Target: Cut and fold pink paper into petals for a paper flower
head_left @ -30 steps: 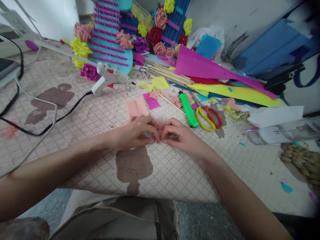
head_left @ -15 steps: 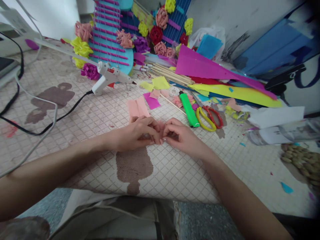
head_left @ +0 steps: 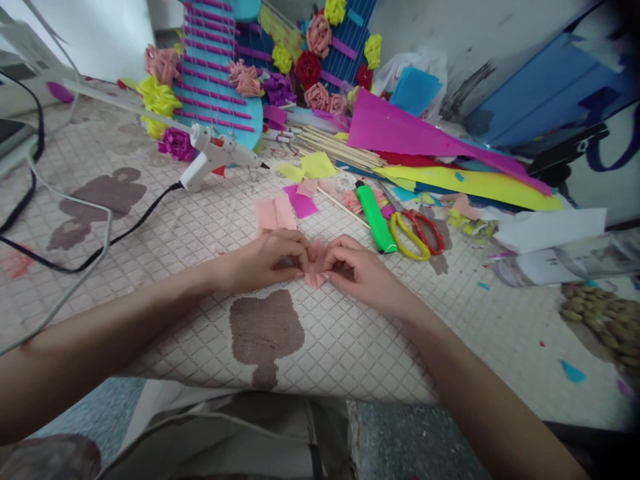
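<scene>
Between my two hands is a small crumpled piece of pink crepe paper (head_left: 315, 267), low over the table. My left hand (head_left: 273, 260) pinches its left side with thumb and fingertips. From the other side my right hand (head_left: 359, 268) grips the paper the same way, its fingers curled. Just beyond my left hand lie flat pink paper pieces (head_left: 275, 213), with a magenta paper square (head_left: 301, 201) beside them. A bright green utility knife (head_left: 375, 219) and scissors (head_left: 416, 235) with yellow and red handles rest past my right hand.
A white glue gun (head_left: 213, 157) stands at left, its black cord (head_left: 145, 217) trailing over the quilted tablecloth. Wooden sticks (head_left: 337, 148) and coloured paper sheets (head_left: 400, 130) lie behind. Paper flowers (head_left: 160, 100) adorn a blue panel (head_left: 213, 87). A clear bottle (head_left: 565, 260) lies at right.
My left hand has shifted slightly left and its fingers have drawn back from my right hand, showing more of the pink paper. My right hand stays nearly in place.
</scene>
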`<state>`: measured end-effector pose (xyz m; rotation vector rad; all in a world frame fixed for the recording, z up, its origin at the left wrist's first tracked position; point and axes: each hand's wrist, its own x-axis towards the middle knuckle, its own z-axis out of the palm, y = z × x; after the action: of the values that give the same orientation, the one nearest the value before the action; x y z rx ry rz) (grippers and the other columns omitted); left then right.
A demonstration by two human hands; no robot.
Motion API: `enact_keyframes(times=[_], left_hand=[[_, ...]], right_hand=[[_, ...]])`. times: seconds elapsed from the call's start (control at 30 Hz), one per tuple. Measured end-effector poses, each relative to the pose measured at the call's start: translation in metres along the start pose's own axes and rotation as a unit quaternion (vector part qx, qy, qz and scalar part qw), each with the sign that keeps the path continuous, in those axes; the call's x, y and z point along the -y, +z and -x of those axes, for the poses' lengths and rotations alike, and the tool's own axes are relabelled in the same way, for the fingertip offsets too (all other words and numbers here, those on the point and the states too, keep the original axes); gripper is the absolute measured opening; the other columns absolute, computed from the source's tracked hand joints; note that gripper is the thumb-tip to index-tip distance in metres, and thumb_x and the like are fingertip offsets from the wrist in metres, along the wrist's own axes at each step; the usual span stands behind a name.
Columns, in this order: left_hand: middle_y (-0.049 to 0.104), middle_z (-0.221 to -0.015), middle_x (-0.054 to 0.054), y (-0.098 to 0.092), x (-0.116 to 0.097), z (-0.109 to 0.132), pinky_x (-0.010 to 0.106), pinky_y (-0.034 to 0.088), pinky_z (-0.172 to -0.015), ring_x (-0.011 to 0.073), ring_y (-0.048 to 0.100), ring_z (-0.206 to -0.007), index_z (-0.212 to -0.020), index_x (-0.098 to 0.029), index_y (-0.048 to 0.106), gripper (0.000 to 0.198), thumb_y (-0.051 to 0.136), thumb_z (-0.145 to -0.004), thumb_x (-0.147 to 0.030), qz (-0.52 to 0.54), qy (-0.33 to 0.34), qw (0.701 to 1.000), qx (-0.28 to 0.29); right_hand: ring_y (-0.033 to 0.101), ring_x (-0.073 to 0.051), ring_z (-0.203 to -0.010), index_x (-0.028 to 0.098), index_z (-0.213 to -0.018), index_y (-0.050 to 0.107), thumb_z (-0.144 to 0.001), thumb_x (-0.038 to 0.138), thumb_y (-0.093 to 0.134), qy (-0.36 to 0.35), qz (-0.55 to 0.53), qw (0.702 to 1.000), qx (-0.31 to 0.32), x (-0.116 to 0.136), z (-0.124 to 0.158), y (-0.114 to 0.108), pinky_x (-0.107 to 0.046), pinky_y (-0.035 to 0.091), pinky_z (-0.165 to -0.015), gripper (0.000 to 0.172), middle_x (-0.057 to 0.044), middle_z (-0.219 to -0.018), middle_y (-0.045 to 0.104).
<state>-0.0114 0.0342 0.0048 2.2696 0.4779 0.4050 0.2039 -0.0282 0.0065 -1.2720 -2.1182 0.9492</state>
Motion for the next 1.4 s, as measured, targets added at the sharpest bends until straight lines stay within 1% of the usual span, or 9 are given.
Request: enact_keyframes(times=[0.13, 0.37, 0.53, 0.67, 0.87, 1.1, 1.3, 1.4], left_hand=[[0.061, -0.095, 0.006, 0.006, -0.005, -0.001, 0.033, 0.044, -0.082, 0.0172, 0.057, -0.089, -0.078, -0.015, 0.065, 0.013, 0.056, -0.086, -0.021, -0.040, -0.031, 0.999, -0.016], [0.063, -0.087, 0.004, 0.015, -0.014, -0.004, 0.035, 0.039, -0.082, 0.0188, 0.057, -0.087, -0.076, -0.016, 0.062, 0.011, 0.056, -0.084, -0.021, -0.111, -0.071, 0.990, -0.057], [0.063, -0.087, 0.005, 0.018, -0.017, -0.004, 0.038, 0.036, -0.084, 0.0216, 0.056, -0.092, -0.076, -0.016, 0.061, 0.007, 0.058, -0.082, -0.018, -0.131, -0.099, 0.985, -0.060], [0.063, -0.089, 0.005, 0.019, -0.016, -0.004, 0.038, 0.035, -0.083, 0.0222, 0.055, -0.093, -0.077, -0.016, 0.060, 0.008, 0.057, -0.083, -0.018, -0.128, -0.094, 0.985, -0.062], [0.063, -0.087, 0.004, 0.023, -0.014, -0.003, 0.038, 0.034, -0.081, 0.0218, 0.055, -0.092, -0.077, -0.016, 0.058, 0.006, 0.059, -0.083, -0.019, -0.139, -0.096, 0.982, -0.083], [0.063, -0.085, 0.003, 0.023, -0.013, -0.003, 0.038, 0.034, -0.082, 0.0216, 0.055, -0.091, -0.077, -0.016, 0.058, 0.007, 0.057, -0.084, -0.019, -0.135, -0.090, 0.983, -0.087], [0.063, -0.086, 0.004, 0.024, -0.012, -0.002, 0.038, 0.033, -0.081, 0.0218, 0.055, -0.091, -0.077, -0.017, 0.058, 0.008, 0.056, -0.084, -0.020, -0.141, -0.092, 0.981, -0.094], [0.063, -0.088, 0.004, 0.025, -0.014, -0.002, 0.038, 0.034, -0.082, 0.0218, 0.055, -0.092, -0.078, -0.016, 0.058, 0.005, 0.057, -0.083, -0.018, -0.138, -0.103, 0.980, -0.096]], right_hand=[[0.053, -0.014, -0.083, 0.019, -0.075, 0.055, -0.079, 0.008, 0.055, 0.002, 0.004, 1.000, -0.013, 0.000, 0.000, 0.002, -0.029, 0.045, -0.070, 0.011, -0.002, -0.090, 0.052], [0.052, -0.013, -0.080, 0.020, -0.077, 0.055, -0.080, 0.008, 0.054, 0.003, 0.016, 0.999, -0.027, 0.003, 0.001, 0.005, -0.028, 0.044, -0.068, 0.012, -0.001, -0.090, 0.051], [0.052, -0.014, -0.081, 0.019, -0.077, 0.055, -0.080, 0.008, 0.055, 0.003, 0.025, 0.999, -0.027, 0.003, 0.001, 0.005, -0.028, 0.044, -0.069, 0.012, -0.002, -0.090, 0.051], [0.052, -0.013, -0.080, 0.019, -0.077, 0.054, -0.079, 0.007, 0.054, 0.005, 0.031, 0.999, -0.026, 0.003, 0.001, 0.006, -0.027, 0.043, -0.068, 0.012, -0.002, -0.090, 0.050], [0.052, -0.014, -0.081, 0.020, -0.078, 0.053, -0.078, 0.007, 0.055, 0.005, 0.055, 0.997, -0.047, 0.005, 0.001, 0.008, -0.028, 0.043, -0.069, 0.013, -0.002, -0.090, 0.050], [0.052, -0.014, -0.081, 0.020, -0.074, 0.051, -0.078, 0.006, 0.055, 0.003, 0.066, 0.997, -0.043, 0.007, 0.001, 0.008, -0.028, 0.043, -0.069, 0.015, -0.002, -0.087, 0.049], [0.052, -0.014, -0.081, 0.020, -0.075, 0.052, -0.078, 0.007, 0.056, 0.010, 0.062, 0.997, -0.043, 0.006, 0.001, 0.009, -0.029, 0.044, -0.070, 0.014, -0.002, -0.088, 0.049], [0.053, -0.015, -0.082, 0.020, -0.077, 0.052, -0.078, 0.005, 0.056, 0.012, 0.044, 0.998, -0.051, 0.007, 0.001, 0.009, -0.028, 0.045, -0.071, 0.015, -0.002, -0.088, 0.049]])
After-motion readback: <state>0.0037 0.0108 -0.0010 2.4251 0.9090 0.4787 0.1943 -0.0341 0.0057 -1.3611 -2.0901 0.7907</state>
